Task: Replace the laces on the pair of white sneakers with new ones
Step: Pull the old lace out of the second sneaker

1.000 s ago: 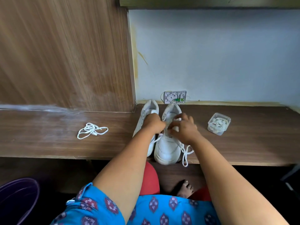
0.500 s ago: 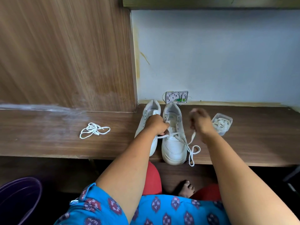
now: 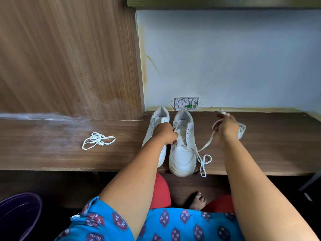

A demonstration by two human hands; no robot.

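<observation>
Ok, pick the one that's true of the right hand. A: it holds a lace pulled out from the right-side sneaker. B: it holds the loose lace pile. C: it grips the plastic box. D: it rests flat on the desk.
A: the right hand holds the lace that runs back to the sneaker.

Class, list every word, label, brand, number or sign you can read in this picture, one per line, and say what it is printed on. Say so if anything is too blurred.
Nothing can be read.
Right sneaker: a small grey print on the tongue, too small and blurred to read.
Wall box: markings only, no readable text.
</observation>
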